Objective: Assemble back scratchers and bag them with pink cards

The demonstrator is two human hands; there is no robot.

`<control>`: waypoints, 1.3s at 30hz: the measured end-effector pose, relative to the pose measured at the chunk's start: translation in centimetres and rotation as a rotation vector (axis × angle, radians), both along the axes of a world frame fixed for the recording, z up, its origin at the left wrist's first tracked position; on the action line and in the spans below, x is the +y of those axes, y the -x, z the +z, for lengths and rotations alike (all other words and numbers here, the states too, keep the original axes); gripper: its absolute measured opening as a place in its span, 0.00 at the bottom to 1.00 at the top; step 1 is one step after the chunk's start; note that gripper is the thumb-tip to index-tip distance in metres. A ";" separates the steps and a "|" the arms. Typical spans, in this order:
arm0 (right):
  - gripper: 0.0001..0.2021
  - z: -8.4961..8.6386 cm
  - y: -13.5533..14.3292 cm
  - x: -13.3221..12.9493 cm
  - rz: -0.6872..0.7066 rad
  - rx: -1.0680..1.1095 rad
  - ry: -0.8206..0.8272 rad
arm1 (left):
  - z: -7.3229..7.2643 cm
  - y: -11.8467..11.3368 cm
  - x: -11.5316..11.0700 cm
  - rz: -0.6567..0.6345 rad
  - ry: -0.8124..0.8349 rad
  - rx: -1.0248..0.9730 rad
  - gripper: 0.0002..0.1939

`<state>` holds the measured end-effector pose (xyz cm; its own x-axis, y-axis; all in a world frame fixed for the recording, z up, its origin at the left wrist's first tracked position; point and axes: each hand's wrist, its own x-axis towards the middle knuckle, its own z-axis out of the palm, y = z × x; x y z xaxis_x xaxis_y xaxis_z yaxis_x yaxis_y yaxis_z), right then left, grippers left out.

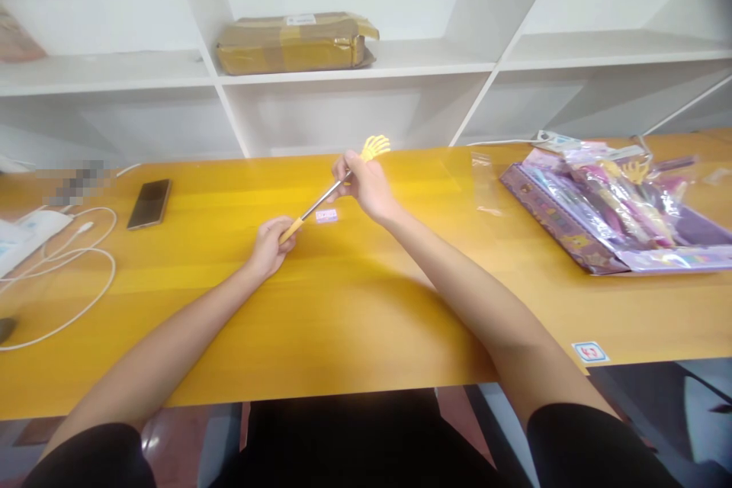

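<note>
**Both hands holding a back scratcher above the table**

The left hand (271, 244) is closing around the yellow handle end of the back scratcher (335, 187). The right hand (363, 183) is pinching its metal rod just below the yellow claw. The scratcher is hanging tilted over the middle of the table (343, 305), nearer the far edge. A phone (149, 203) is lying toward the far left corner.
</note>
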<state>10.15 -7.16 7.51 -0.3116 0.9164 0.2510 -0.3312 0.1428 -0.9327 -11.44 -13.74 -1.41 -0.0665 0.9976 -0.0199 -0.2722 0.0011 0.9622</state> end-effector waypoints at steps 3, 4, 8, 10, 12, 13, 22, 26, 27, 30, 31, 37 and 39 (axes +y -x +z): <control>0.31 0.0 0.1 -0.2 0.003 0.001 -0.030 | 0.1 0.0 0.0 0.002 0.003 -0.011 0.10; 0.32 0.0 0.1 -0.3 0.006 0.000 -0.038 | 0.1 0.0 0.0 0.004 0.003 -0.014 0.10; 0.31 -0.1 0.1 -0.3 0.015 -0.018 -0.052 | -0.1 0.1 0.0 0.004 0.001 -0.026 0.10; 0.31 -0.3 0.2 -0.2 0.019 -0.010 -0.055 | -0.2 0.3 0.1 0.005 0.000 -0.031 0.10; 0.31 -0.5 0.3 -0.1 0.027 0.011 -0.055 | -0.3 0.4 0.2 0.013 -0.001 -0.040 0.11; 0.31 -0.7 0.3 -0.1 0.036 0.018 -0.054 | -0.3 0.4 0.2 0.018 0.000 -0.044 0.11; 0.33 -4.1 3.1 -1.9 0.176 0.013 -0.146 | 0.0 0.2 0.1 0.051 -0.013 -0.078 0.09; 0.33 -5.9 4.2 -2.5 0.168 0.025 -0.150 | 0.1 0.3 0.2 0.018 -0.008 -0.083 0.08; 0.33 -6.2 4.4 -2.6 0.164 0.021 -0.149 | 0.1 0.3 0.2 0.008 -0.007 -0.083 0.08; 0.32 -6.8 4.6 -2.9 0.135 -0.002 -0.211 | 0.0 0.2 0.2 0.016 -0.008 -0.087 0.08; 0.32 -6.9 4.7 -3.1 0.117 -0.013 -0.252 | 0.0 0.2 0.2 0.025 -0.009 -0.087 0.08; 0.32 -7.7 4.8 -3.4 0.075 -0.049 -0.345 | -0.2 0.0 0.2 0.039 -0.019 -0.088 0.08; 0.32 -8.1 4.9 -3.3 0.096 -0.019 -0.321 | -0.1 0.0 0.1 0.039 -0.019 -0.079 0.08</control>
